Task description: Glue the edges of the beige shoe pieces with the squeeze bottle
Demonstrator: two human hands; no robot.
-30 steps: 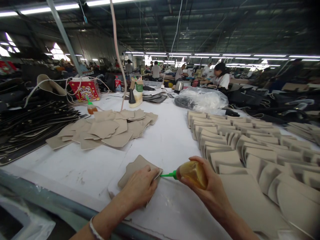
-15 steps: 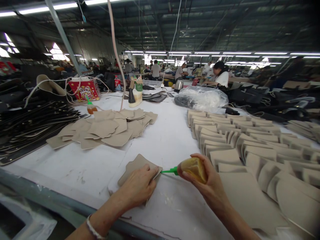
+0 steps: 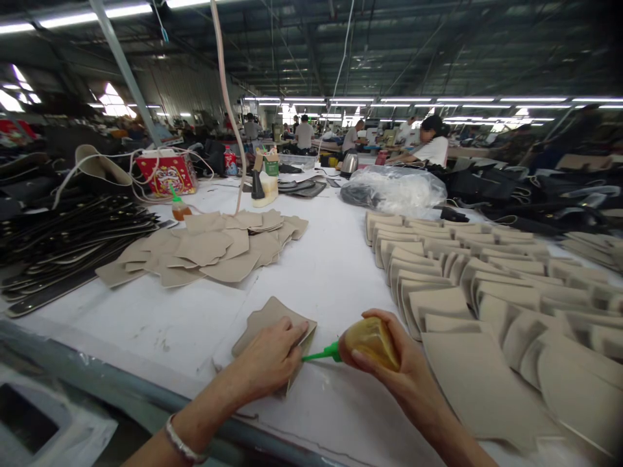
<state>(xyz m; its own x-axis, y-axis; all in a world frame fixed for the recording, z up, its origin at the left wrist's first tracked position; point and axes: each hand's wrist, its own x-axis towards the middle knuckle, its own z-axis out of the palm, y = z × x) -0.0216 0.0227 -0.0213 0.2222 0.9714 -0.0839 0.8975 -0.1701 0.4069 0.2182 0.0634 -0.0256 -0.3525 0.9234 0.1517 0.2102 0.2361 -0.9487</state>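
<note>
Green nozzle (image 3: 321, 353) has slid nearer along the edge of the beige panel (image 3: 257, 324). Left hand (image 3: 272, 357) clamps panel on the table (image 3: 331, 279), 11 o'clock; right hand (image 3: 407, 360) wraps bottle (image 3: 372, 340) at 1 o'clock. Panel looks light, bendy; best held flat, just back from its edge. Bottle likely soft-walled; mid-body grip. Panel pile (image 3: 204, 250) farther out, 11 o'clock.

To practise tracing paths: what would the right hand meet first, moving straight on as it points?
Probably the thin, angular beige piece under the left hand, the green plastic bottle nozzle leading; depth is unclear.
</note>
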